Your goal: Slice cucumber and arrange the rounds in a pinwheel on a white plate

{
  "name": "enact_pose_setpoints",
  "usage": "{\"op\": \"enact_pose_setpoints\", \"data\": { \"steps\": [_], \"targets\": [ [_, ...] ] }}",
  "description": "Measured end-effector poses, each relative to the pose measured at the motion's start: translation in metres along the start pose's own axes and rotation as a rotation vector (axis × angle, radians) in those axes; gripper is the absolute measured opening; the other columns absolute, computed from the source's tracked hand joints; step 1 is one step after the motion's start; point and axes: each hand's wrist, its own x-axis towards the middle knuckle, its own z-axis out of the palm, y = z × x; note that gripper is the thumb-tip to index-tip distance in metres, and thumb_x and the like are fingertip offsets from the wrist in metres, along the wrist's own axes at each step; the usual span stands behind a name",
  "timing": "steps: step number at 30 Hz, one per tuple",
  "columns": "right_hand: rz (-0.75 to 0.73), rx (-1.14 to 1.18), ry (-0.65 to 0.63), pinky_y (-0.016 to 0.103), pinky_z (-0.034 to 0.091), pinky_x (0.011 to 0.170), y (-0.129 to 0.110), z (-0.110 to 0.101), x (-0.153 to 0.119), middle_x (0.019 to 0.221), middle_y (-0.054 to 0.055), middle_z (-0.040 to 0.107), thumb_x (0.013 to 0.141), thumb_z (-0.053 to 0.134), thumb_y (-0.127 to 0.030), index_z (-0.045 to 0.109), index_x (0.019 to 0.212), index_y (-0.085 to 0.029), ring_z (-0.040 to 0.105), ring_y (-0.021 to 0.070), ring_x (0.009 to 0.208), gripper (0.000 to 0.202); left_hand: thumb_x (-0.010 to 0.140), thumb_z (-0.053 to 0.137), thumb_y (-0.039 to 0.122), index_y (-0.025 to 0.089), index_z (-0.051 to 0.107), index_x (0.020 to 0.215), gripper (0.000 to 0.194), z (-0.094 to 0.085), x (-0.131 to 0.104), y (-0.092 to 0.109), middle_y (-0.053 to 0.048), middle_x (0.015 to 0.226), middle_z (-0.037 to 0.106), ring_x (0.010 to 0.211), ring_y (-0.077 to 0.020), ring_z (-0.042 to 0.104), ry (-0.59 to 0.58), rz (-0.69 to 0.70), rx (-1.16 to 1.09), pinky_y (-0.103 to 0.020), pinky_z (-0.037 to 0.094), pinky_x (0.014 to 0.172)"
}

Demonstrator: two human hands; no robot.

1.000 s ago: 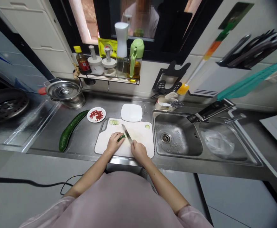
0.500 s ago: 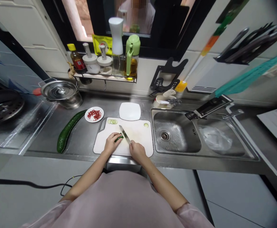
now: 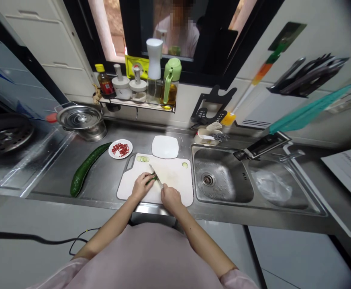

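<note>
While the left hand [image 3: 141, 187] curls its fingers closely over a dark green cucumber piece [image 3: 151, 180], covering part of it, the right hand [image 3: 171, 198] is closed around the handle of a knife [image 3: 157, 176]. The blade slants away from the right fingers, its tip pointing up and to the left, and lies right beside the left fingertips; whether it touches them I cannot tell. Both hands are over the near half of a cutting board [image 3: 175, 190].

Beyond the left fingers, overlapping cucumber slices [image 3: 143, 159] lie at the board's far left corner; a lone slice [image 3: 184, 165] lies beyond the right fingers, near the far right corner. Just past the board's far edge is a white dish [image 3: 165, 147]. To the left of the left fingers, a round plate [image 3: 111, 154] carries red chopped bits [image 3: 120, 149], with a long cucumber [image 3: 85, 170] near it and a lidded pot [image 3: 91, 131] farther off. Right of the right fingers, a sink [image 3: 223, 182] adjoins the board.

The board is pale, flat and round-cornered, with a grey handle; the dish is a smooth, softened square. The long cucumber is glossy, bumpy and slightly bowed; the slices are thin, pale discs with green rims. Pot and sink are shiny metal.
</note>
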Motion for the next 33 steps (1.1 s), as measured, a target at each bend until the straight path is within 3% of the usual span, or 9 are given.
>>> {"op": "enact_pose_setpoints", "data": {
  "steps": [11,33],
  "targets": [
    [-0.003,-0.026,-0.048,0.032,0.045,0.075,-0.002,0.004,0.000,0.097,0.017,0.069,0.092,0.034,-0.014,0.055,0.113,-0.012,0.067,0.0259,0.096,0.029,0.089,0.055,0.030,0.023,0.069,0.102,0.020,-0.002,0.002,0.001,-0.006,0.103,0.063,0.096,-0.0174,0.062,-0.034,0.012,0.060,-0.033,0.053,0.088],
    [-0.019,-0.028,-0.065,0.031,0.044,0.074,0.000,-0.012,0.003,0.099,0.016,0.069,0.094,0.035,-0.019,0.056,0.113,-0.013,0.066,0.0249,0.095,0.029,0.089,0.056,0.030,0.024,0.068,0.101,0.019,0.000,0.002,-0.003,-0.006,0.104,0.064,0.096,-0.0177,0.062,-0.038,-0.003,0.022,-0.034,0.053,0.088]
  ]
}}
